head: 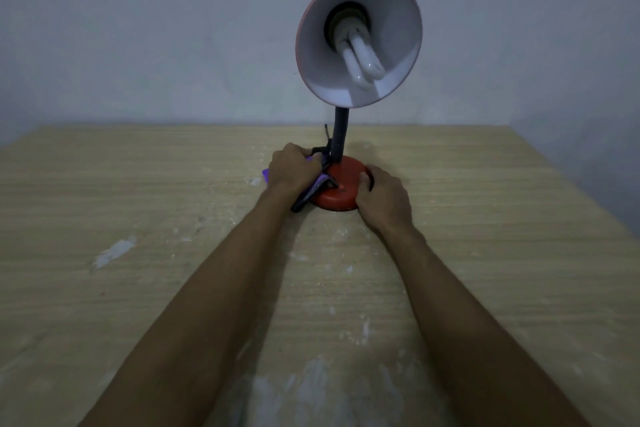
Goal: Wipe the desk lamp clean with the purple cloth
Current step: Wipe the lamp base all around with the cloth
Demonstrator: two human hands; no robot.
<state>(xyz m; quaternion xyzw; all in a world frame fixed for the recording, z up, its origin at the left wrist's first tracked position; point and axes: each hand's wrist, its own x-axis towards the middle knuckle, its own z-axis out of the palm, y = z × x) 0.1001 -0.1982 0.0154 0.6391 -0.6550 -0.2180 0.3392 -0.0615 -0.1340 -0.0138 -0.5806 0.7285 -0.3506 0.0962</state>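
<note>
A desk lamp stands at the far middle of the wooden table (138, 288). It has a round red base (341, 189), a black neck (338, 135) and a pink-rimmed shade (360, 38) facing me, with a white bulb inside. My left hand (292, 168) is shut on the purple cloth (317, 185), pressing it against the left side of the base by the neck. A corner of the cloth sticks out left of the hand. My right hand (382, 198) grips the right edge of the base.
A black cord (323, 146) loops behind the neck at the base. White paint smears mark the tabletop at the left and near the front. A pale wall rises right behind the table's far edge. The table's right edge falls away at the far right.
</note>
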